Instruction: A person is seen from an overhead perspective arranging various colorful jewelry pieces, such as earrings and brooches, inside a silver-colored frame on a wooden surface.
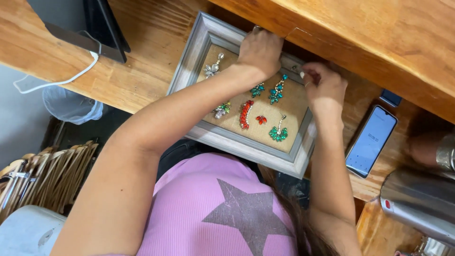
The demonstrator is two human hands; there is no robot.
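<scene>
A grey picture frame (206,33) lies flat on the wooden bench (137,71), close to the person's body. Inside the frame is a tan cloth board (294,102) with shiny jewel pieces pinned on it. The left hand (259,50) sits curled at the far edge of the frame, with its fingers tucked over the rim, so it seems to grip the frame there. The right hand (323,87) rests at the far right corner of the frame with its fingers bunched together, but I cannot tell if it pinches anything. On the board there is a silver jewel (212,69) near the left side, a long red jewel (245,114) in the middle, a small red one (261,119) just beside it, a green leaf jewel (278,134) near the right side, and teal jewels (276,94) close under the hands. A phone (370,141) with a lit screen lies on the bench to the right of the frame. A woven basket (52,175) stands on the floor at the left.
</scene>
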